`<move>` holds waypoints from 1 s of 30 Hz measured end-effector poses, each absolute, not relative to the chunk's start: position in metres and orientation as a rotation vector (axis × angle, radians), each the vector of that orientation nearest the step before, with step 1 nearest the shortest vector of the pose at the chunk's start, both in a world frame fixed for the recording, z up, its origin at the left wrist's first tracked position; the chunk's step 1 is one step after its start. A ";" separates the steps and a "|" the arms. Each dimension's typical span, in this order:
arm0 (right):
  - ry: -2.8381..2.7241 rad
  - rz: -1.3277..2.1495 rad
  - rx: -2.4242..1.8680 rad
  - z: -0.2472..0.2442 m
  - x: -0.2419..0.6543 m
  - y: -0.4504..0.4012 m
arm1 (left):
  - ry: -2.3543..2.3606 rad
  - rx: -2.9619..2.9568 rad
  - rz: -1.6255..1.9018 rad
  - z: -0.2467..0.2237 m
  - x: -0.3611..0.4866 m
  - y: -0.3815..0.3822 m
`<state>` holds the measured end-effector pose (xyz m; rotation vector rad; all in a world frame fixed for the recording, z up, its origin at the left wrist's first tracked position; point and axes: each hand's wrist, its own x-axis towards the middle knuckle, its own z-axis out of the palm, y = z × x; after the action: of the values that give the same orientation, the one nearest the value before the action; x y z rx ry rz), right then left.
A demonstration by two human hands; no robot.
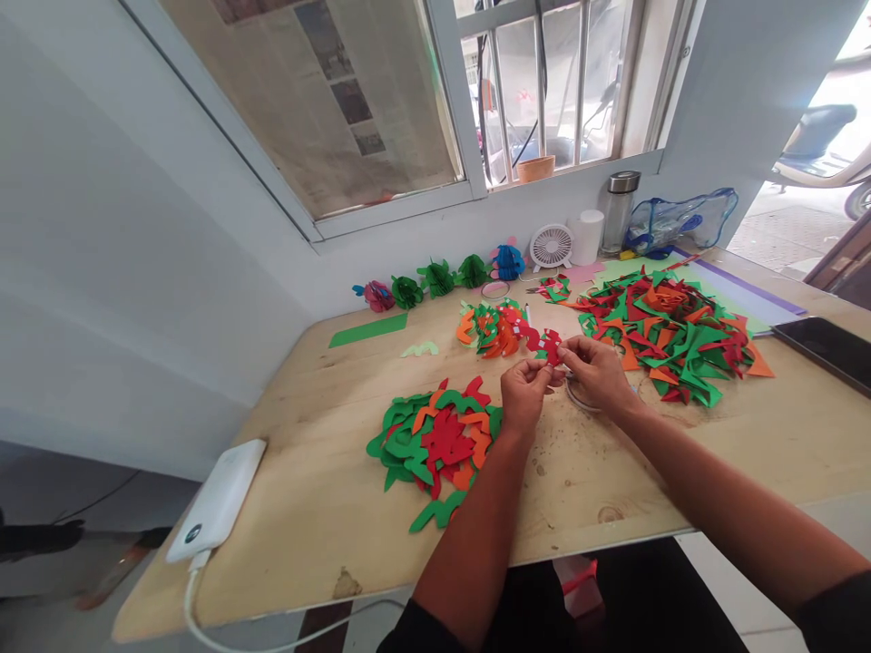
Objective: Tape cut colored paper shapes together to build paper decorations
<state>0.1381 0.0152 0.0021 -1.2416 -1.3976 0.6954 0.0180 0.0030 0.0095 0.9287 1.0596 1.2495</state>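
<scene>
A small red paper piece with white squares [552, 348] is pinched between my two hands above the middle of the table. My left hand [527, 390] grips its lower left side, fingers closed. On its right side, the fingers of my right hand [593, 367] are closed too. Just behind lies a cluster of orange, green and red cut shapes [491, 328]. A pile of curved green, red and orange pieces [449, 435] lies left of my left forearm. To the right of my right hand is a heap of pointed paper scraps [687, 336]. A roll of tape [580, 394] is partly hidden beneath my right hand.
On the wooden table [306, 508] are a white power bank [221, 499] with a cable, a green strip [368, 330] and a black phone [826, 349]. Paper honeycomb figures [436, 277], a small fan [551, 247] and a glass bottle [618, 213] stand along the wall.
</scene>
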 end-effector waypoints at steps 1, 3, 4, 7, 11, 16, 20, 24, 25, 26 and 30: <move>-1.379 0.730 -1.232 0.002 0.138 0.016 | 1.058 0.944 1.253 0.009 0.018 0.003; -1.347 0.787 -1.219 0.002 0.138 0.016 | 1.051 0.966 1.258 0.009 0.017 0.003; -1.334 0.807 -1.216 0.001 0.138 0.017 | 1.047 0.975 1.257 0.008 0.017 0.003; -1.321 0.859 -1.198 0.002 0.138 0.016 | 1.037 1.013 1.236 0.008 0.016 0.003; -1.350 0.921 -1.162 0.005 0.138 0.014 | 1.029 1.078 1.211 0.007 0.015 0.002; -1.359 0.858 -1.197 0.007 0.138 0.014 | 1.038 1.065 1.207 0.004 0.017 0.004; -1.465 0.651 -1.274 0.006 0.139 0.012 | 1.070 0.981 1.314 0.002 0.017 0.007; -1.653 0.334 -1.338 0.004 0.136 0.008 | 1.069 0.891 1.408 0.003 0.017 0.009; -1.702 0.248 -1.342 0.004 0.135 0.007 | 1.066 0.877 1.418 0.003 0.017 0.009; -1.750 0.169 -1.339 0.004 0.135 0.005 | 1.063 0.867 1.425 0.003 0.017 0.010; -1.889 -0.050 -1.272 0.005 0.132 0.002 | 1.056 0.834 1.430 0.004 0.016 0.011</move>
<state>0.1318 0.0017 0.0051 -1.2723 -1.8890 -0.0501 0.0164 0.0106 0.0037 0.8343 1.0556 1.4297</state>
